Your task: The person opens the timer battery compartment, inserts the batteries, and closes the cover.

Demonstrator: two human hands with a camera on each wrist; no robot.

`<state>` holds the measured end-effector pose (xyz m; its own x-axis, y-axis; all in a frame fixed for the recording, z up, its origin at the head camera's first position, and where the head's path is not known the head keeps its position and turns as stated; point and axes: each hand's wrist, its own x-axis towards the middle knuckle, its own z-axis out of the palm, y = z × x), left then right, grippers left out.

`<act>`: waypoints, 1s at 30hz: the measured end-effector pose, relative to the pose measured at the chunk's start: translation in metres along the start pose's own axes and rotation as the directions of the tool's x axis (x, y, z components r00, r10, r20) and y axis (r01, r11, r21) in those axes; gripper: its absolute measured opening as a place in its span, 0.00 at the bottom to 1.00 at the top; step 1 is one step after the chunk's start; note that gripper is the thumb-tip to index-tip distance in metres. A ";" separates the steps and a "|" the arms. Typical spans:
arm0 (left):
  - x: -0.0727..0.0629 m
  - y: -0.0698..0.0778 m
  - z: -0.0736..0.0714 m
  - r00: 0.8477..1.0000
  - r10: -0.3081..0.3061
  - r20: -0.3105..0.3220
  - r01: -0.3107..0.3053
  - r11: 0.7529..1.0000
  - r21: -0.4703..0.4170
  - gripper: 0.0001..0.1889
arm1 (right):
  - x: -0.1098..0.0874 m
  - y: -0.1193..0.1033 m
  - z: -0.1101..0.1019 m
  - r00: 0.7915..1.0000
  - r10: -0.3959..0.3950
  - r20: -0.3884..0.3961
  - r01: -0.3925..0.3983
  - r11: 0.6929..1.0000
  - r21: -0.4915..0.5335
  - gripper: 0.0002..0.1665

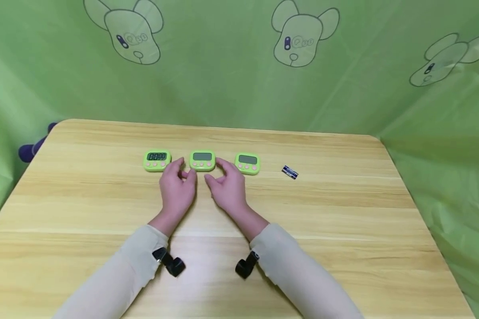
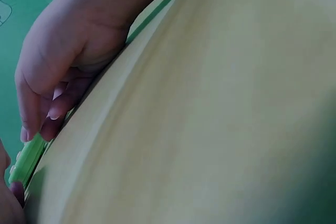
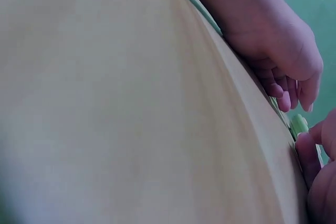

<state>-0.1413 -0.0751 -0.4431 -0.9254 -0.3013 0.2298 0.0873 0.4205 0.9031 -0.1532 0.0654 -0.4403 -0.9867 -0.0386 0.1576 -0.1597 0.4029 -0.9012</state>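
Between my two hands a green timer [image 1: 202, 161] with a grey blank screen and pink buttons lies on the table. My left hand [image 1: 176, 186] is at its left side, thumb tip close to the lower left corner and index finger just off the edge. At the other side my right hand [image 1: 229, 188] has its index fingertip at the right edge and its thumb below the lower edge. Both hands have loosely bent fingers. In the left wrist view the timer [image 2: 29, 158] shows edge-on between the hands; in the right wrist view the timer [image 3: 299, 124] is partly hidden.
Left of the hands lies a matching timer [image 1: 157, 160] whose screen reads zeros. A third timer [image 1: 247, 163], screen blank, lies to the right. Farther right are dark blue batteries [image 1: 290, 172]. The wooden table [image 1: 343, 199] meets a green curtain [image 1: 231, 88] behind.
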 end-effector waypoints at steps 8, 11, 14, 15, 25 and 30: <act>0.013 -0.002 0.005 0.999 0.024 0.047 -0.028 0.997 0.079 0.20 | 0.015 -0.001 0.006 0.999 -0.009 -0.048 0.001 0.986 -0.169 0.31; 0.014 -0.003 0.005 0.997 0.034 0.062 -0.040 0.995 0.096 0.19 | 0.016 -0.001 0.007 0.999 0.009 -0.048 -0.017 0.986 -0.163 0.31; 0.012 -0.004 0.004 0.998 0.031 0.058 -0.036 0.996 0.080 0.18 | 0.015 0.000 0.007 0.998 0.027 -0.053 -0.035 0.988 -0.147 0.30; 0.010 -0.004 0.004 0.998 0.031 0.054 -0.035 0.996 0.076 0.18 | 0.014 0.000 0.007 0.998 0.030 -0.056 -0.037 0.989 -0.142 0.30; -0.007 -0.006 -0.001 1.000 -0.015 0.020 0.017 0.995 -0.096 0.23 | -0.007 0.006 -0.001 0.990 -0.089 -0.107 0.083 0.995 -0.052 0.28; -0.016 -0.003 -0.007 0.998 -0.066 0.022 0.069 0.980 -0.187 0.26 | -0.015 0.009 -0.007 0.988 -0.112 -0.109 0.122 0.989 0.088 0.28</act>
<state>-0.1241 -0.0776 -0.4473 -0.9372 -0.3094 0.1612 0.0904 0.2309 0.9688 -0.1394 0.0756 -0.4483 -0.9536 0.0167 0.3005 -0.2805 0.3128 -0.9075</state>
